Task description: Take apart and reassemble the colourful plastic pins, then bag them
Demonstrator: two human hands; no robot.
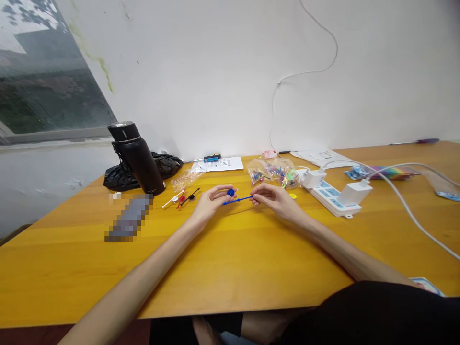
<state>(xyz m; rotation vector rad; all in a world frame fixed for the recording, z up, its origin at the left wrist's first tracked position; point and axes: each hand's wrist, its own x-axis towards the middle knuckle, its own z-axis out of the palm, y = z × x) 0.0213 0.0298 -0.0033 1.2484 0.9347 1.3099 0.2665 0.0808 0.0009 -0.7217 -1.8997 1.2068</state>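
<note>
My left hand [212,200] pinches a small round blue piece [230,192] between its fingertips, just above the yellow table [230,268]. My right hand [273,197] pinches the right end of a thin blue stick [237,200] that reaches left toward the blue piece. Both hands hover close together near the table's middle. White, red and black stick pieces [181,197] lie to the left of my left hand.
A black bottle [138,155] stands at the back left before a black bag [161,165]. Clear bags of coloured small parts [273,171], a white power strip [332,194] with chargers and cables, papers [219,164] and a screwdriver [212,157] lie behind.
</note>
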